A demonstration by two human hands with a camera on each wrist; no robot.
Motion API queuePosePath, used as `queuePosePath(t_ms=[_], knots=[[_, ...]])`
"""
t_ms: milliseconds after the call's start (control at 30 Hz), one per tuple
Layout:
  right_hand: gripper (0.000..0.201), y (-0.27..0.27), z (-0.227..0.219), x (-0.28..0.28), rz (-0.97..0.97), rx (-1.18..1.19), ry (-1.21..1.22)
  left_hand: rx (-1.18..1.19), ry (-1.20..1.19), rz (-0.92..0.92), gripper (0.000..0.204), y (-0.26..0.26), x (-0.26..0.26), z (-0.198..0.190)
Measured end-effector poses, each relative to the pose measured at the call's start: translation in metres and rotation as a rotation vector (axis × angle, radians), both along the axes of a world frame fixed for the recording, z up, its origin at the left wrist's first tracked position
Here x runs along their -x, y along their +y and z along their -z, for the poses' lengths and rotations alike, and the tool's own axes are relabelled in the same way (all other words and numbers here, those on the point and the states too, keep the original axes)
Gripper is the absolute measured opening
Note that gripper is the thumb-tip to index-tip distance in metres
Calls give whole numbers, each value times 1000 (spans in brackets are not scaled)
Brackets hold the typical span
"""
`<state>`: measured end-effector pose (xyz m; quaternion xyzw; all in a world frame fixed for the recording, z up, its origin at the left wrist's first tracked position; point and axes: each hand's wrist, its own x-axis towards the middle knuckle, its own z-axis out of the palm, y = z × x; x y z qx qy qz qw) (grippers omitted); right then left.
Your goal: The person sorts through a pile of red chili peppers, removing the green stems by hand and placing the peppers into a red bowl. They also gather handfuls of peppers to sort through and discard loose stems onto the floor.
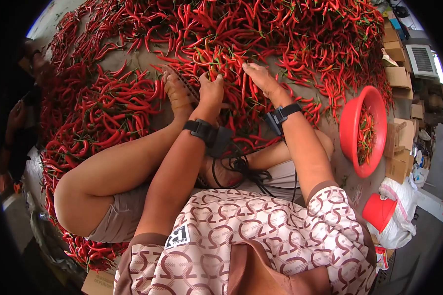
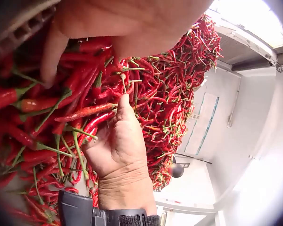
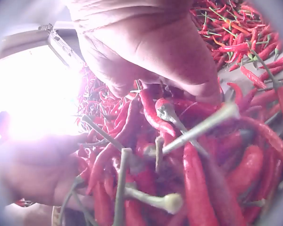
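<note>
- Chilli heap (image 1: 133, 98): red chillies with green stems, spread to the left of our left hand and on past both hands, well beyond their reach.
- Foot in a sandal (image 1: 178, 93): just left of our left hand, close beside it, at the heap's edge.
- Left hand (image 1: 210, 91): fingers curled down into the chillies; from the left wrist view (image 2: 118, 146) they appeared to close on a small bunch (image 2: 89, 113) of them, the thumb laid along one stem.
- Right hand (image 1: 261, 78): just right of the left, nearly touching it, fingers bent down onto the same patch; the right wrist view (image 3: 155, 52) showed fingertips pressed among stems, but we could not tell whether they gripped any.
- Red basin (image 1: 363, 130): well off to the right of our right hand, tilted, holding some chillies.
- Handling note, as we judged it: we would do best to take few pods at a time, gripping near the stem end, and keep the two hands close so that none slipped back.
</note>
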<state>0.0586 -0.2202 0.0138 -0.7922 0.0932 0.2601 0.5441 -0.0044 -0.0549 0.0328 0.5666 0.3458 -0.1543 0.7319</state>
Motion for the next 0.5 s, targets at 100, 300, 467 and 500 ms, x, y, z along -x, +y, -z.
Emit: queuePosePath(t_ms=[100,300,467,500], knots=[[76,3,-3,1,17,-98,11,78,-23,4,72,2,-2,10],[80,9,15,-2,-87,-336,145,273,-159,137,73,8,1,8],[83,20,-13,14,29,-309,139,157,-163,125,106,3,6,-2],[84,6,-4,7,-31,-431,186,350,-176,180,104,15,5,0]])
